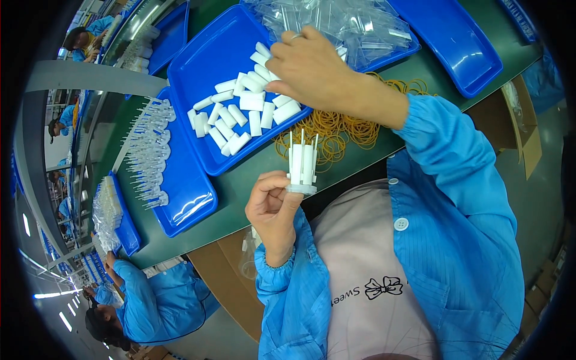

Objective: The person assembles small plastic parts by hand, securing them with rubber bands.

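My left hand (273, 207) pinches the round base of a white plastic holder (302, 189), kept upright near the table's front edge. Thin prongs rise from this holder, and white cylinders (297, 163) stand among them. Over the right side of a blue tray (198, 66) is my right hand (315, 69), its fingers curled down at the loose white cylinders (252, 101). A ring shows on one of its fingers. Whatever lies between those fingertips is hidden from view.
Yellow rubber bands (348, 132) lie in a heap beside the tray. Clear plastic pieces (336, 24) fill a tray behind my right hand. Pronged white holders (150, 153) line another blue tray (189, 207) on the left. A co-worker in blue (162, 300) sits at lower left.
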{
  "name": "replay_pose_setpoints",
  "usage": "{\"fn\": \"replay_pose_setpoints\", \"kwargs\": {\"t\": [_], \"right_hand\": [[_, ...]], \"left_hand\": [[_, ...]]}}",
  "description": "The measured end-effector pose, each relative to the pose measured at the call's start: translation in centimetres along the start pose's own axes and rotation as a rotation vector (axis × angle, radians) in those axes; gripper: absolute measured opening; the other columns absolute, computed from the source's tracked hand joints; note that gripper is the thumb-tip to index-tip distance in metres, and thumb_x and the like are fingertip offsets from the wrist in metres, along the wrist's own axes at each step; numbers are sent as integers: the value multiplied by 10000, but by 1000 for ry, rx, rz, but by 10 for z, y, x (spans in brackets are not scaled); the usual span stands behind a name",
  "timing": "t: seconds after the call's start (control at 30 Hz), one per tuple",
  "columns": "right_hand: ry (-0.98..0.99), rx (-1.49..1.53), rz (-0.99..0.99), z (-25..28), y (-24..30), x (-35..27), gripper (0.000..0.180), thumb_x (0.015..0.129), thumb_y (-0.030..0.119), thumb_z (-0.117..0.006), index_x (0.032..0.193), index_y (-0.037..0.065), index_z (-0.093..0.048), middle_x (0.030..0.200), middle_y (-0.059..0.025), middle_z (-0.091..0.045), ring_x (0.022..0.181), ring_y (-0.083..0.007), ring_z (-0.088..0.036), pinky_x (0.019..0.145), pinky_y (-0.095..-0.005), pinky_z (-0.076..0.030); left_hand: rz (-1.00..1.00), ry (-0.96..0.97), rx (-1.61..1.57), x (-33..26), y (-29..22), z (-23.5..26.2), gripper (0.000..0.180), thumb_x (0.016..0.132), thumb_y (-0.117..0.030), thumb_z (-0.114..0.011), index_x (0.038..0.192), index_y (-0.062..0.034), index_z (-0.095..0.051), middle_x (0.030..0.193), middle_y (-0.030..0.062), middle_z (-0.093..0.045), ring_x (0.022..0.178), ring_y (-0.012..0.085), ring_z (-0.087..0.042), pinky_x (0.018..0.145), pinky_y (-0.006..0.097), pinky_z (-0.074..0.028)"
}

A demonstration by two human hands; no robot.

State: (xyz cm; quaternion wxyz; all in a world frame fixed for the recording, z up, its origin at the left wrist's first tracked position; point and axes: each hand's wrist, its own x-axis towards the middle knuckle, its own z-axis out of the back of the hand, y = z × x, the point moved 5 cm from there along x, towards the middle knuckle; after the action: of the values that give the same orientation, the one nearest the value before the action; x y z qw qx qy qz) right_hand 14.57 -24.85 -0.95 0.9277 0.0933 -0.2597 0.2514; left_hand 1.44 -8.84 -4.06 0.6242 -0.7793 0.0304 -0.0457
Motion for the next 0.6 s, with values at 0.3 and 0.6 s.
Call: {"fn": "replay_pose_setpoints", "kwargs": {"t": [0.3, 0.6], "right_hand": [[157, -2, 11, -37, 6, 8, 316, 726, 330, -717, 867, 60, -634, 712, -64, -626, 848, -220, -588, 763, -370, -362], [275, 1157, -279, -15, -8, 18, 376, 954, 428, -440, 822, 117, -604, 628, 33, -487, 609, -81, -446, 573, -256, -331]], "left_hand": [[2, -67, -25, 1, 1, 4, 185, 806, 19, -650, 962, -3, -553, 993, 85, -585, 854, 138, -594, 775, 275, -492], [-171, -130, 128, 5, -11, 13, 213, 817, -38, -672, 1005, -3, -578, 1026, 72, -571, 883, 132, -568, 781, 271, -475]]}}
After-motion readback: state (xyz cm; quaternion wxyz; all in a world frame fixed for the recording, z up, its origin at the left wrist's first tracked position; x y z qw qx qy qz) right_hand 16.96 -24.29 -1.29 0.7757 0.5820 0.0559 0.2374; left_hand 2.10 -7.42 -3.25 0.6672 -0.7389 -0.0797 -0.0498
